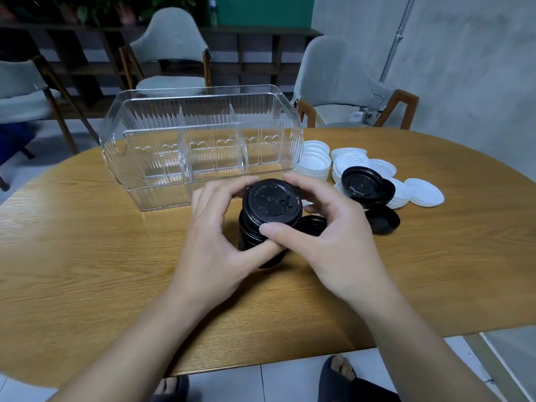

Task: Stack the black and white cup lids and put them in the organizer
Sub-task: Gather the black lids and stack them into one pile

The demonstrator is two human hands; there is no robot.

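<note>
A stack of black cup lids (268,204) stands on the wooden table (87,242) in front of me. My left hand (214,236) grips the stack from the left, and my right hand (333,227) grips it from the right, thumb on the top lid's rim. Behind the stack sits the clear plastic organizer (200,146), its three compartments holding nothing. To the right lie loose black lids (365,187) and another black lid (383,220), among white lids (314,161) in small piles and one white lid (426,191) apart.
Grey chairs stand behind the table, one at the far side (171,53) and one at the right (342,82). The table's front edge curves near my feet. A bare stretch of tabletop lies to the left of my hands.
</note>
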